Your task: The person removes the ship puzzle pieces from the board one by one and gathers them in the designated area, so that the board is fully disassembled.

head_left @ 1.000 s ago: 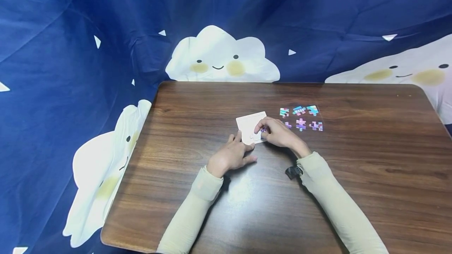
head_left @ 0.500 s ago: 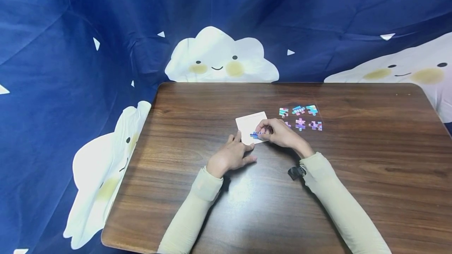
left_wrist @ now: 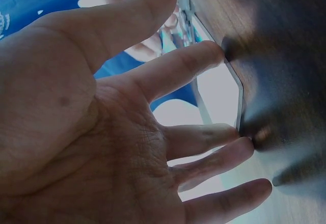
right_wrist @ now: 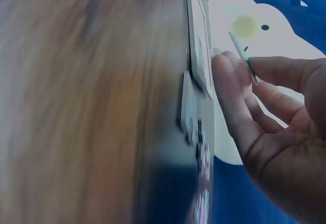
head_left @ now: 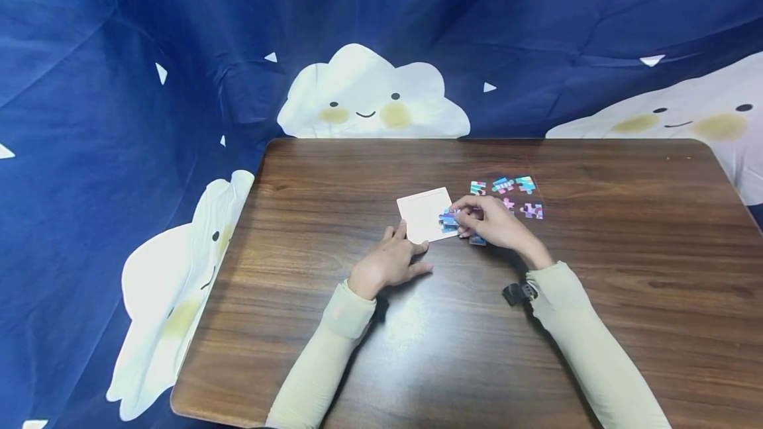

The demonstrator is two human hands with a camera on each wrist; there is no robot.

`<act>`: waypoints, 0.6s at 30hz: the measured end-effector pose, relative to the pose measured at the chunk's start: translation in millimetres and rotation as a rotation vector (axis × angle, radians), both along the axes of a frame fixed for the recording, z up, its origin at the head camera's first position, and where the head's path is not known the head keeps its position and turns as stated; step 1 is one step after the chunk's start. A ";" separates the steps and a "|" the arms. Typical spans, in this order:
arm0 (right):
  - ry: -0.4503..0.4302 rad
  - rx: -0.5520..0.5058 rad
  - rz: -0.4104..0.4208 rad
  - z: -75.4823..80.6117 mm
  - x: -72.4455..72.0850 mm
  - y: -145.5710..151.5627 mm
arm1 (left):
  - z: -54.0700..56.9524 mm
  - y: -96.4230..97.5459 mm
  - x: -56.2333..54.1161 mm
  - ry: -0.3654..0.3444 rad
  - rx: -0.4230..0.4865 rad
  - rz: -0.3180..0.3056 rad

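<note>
A white puzzle board (head_left: 422, 212) lies on the table with a raised rim. My left hand (head_left: 390, 265) rests at its lower left, fingers spread and fairly straight; in the left wrist view fingertips (left_wrist: 211, 51) touch the board's edge. Above the board's right side, my right hand (head_left: 495, 222) pinches a blue-purple jigsaw piece (head_left: 447, 218) between thumb and fingers. The right wrist view shows that piece (right_wrist: 242, 56) edge-on, tilted and lifted off the board. A dark blue jigsaw piece (head_left: 477, 240) lies on the table just below the right hand, partly covered.
Several loose jigsaw pieces (head_left: 503, 185) lie to the right of the board, some partly behind the right hand. The brown wooden table (head_left: 626, 250) reaches back to a blue cloth (head_left: 197, 38) printed with clouds. A black band (head_left: 518, 293) is on the right wrist.
My right hand has shifted right across the board, carrying the pinched jigsaw piece. The blue piece below that hand has come into sight. My left hand has stayed in place.
</note>
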State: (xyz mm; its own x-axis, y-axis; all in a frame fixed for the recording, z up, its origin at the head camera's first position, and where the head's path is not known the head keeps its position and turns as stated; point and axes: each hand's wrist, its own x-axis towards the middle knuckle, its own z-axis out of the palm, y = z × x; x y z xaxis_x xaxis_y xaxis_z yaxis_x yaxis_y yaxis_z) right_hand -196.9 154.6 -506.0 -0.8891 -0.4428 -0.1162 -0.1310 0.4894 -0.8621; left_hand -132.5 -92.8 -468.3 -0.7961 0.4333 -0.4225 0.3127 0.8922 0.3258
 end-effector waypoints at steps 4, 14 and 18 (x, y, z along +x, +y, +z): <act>0.022 0.032 -0.044 0.5 3.5 13.4 | 0.0 0.2 0.4 0.000 0.006 -0.005; -0.034 -0.018 -0.161 -0.7 16.1 51.5 | -1.3 -0.4 1.2 0.010 0.026 -0.010; -0.019 0.012 -0.176 -0.4 22.1 64.9 | -1.8 -0.2 1.4 0.014 0.037 -0.009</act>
